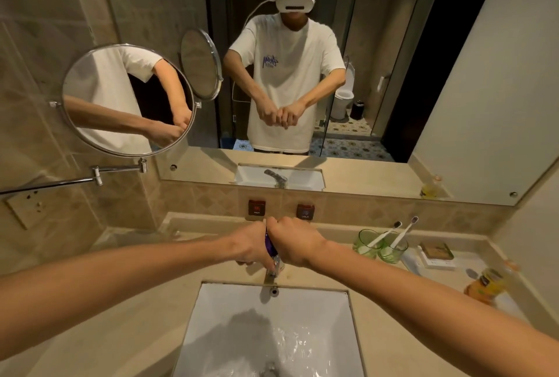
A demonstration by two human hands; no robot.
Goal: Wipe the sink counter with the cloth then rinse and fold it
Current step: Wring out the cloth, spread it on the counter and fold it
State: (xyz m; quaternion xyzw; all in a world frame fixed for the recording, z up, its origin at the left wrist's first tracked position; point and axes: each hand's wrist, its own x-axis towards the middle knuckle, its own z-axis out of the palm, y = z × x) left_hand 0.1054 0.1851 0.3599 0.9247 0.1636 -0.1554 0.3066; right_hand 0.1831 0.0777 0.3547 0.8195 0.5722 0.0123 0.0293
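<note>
Premises: a bathroom, likely hotel-type. A white undermount sink [236,316] is set in a beige stone bench [127,310] with a chrome faucet [273,271] behind it. A wall mirror [393,104] spans the bench, with a round swing-arm mirror [127,98] to its left. "HOT" [256,207] and "COLD" [305,211] signs are fixed to tiled walls. Toothbrushes stand in green glasses [381,246]. A toilet [344,95] appears in reflection.

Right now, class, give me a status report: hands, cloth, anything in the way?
Left hand and right hand both clenched on purple cloth, above tap. Sink wet. Nothing blocking.
</note>
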